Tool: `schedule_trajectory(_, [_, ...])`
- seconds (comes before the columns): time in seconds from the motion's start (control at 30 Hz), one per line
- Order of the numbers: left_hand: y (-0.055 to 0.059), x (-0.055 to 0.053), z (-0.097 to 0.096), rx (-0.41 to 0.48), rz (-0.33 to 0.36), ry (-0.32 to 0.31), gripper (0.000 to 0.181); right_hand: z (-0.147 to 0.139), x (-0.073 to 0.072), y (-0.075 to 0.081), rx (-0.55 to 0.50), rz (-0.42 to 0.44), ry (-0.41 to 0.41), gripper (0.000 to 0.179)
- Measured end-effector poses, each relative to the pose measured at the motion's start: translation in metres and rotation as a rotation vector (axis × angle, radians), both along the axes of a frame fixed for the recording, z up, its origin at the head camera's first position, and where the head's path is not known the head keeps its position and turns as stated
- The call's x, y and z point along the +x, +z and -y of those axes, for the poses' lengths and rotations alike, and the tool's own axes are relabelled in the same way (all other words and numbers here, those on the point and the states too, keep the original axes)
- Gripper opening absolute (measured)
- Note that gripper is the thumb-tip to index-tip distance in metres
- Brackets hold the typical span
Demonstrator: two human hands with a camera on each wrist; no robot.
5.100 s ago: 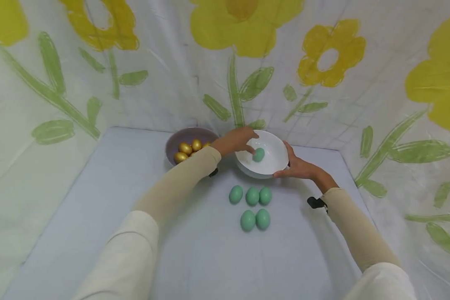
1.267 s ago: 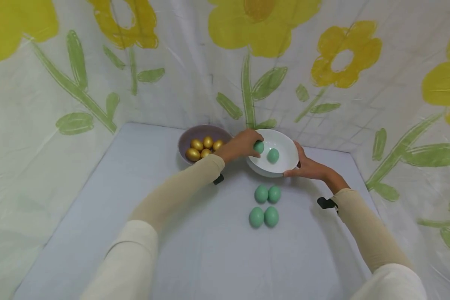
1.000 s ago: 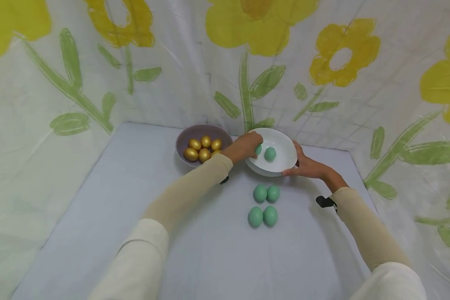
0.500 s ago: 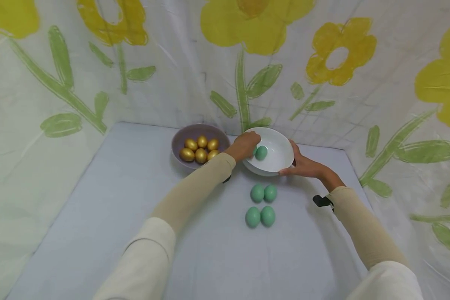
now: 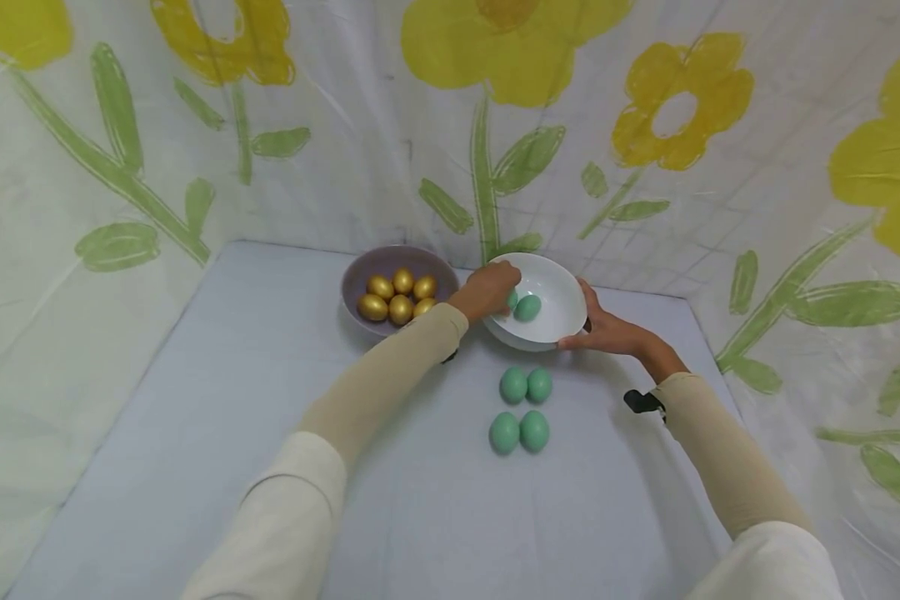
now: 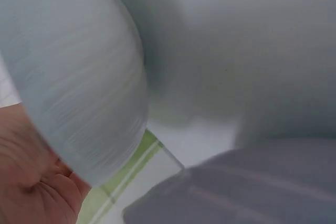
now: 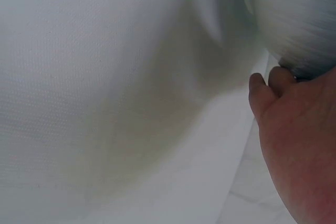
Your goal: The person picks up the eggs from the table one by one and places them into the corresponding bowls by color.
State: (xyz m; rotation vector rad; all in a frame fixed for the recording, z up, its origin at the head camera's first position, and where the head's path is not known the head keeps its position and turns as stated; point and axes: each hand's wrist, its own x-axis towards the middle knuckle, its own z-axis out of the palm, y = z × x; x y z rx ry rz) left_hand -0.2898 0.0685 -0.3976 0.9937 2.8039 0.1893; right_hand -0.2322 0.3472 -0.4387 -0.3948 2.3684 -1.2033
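My left hand (image 5: 487, 290) reaches over the left rim of a white bowl (image 5: 564, 293), its fingers curled round a mint green egg (image 5: 512, 298) that they partly cover. A second green egg (image 5: 527, 307) lies on the bowl's inside, close to the first. My right hand (image 5: 609, 330) grips the bowl's right side, thumb at the front and fingers behind. In the left wrist view the bowl's outer wall (image 6: 89, 77) hides the fingertips of the left hand (image 6: 39, 174). The right wrist view has the right hand (image 7: 304, 140) against the bowl's underside (image 7: 307, 17).
Left of the white bowl stands a mauve bowl (image 5: 356, 279) with several golden eggs (image 5: 401, 310); my left forearm passes over its front right edge. Nearer me, green eggs (image 5: 525, 408) sit in two rows of two on the pale tabletop (image 5: 420, 517). Flower-printed sheeting (image 5: 345, 167) hangs behind.
One green egg has left the table's farther row since the oldest frame. My left hand has lowered it to the bowl's left inner side. The other egg has rolled towards it, then slightly away.
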Motion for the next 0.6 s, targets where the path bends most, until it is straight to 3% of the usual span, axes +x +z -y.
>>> schedule_trajectory(0.1, [0.006,0.002,0.009,0.08,0.01,-0.037,0.054,0.0,-0.001,0.0,-0.005,-0.004,0.001,0.129])
schedule_trajectory(0.3, [0.016,0.015,0.031,0.35,0.039,-0.126,0.065,0.002,-0.003,0.001,-0.017,-0.016,0.023,0.129])
schedule_trajectory(0.47, [0.022,0.038,0.041,0.542,0.052,-0.204,0.068,0.003,-0.003,0.005,-0.014,-0.024,0.028,0.127])
schedule_trajectory(0.6, [0.018,0.064,0.044,0.655,0.062,-0.246,0.067,0.003,-0.001,0.003,-0.019,-0.022,0.028,0.125])
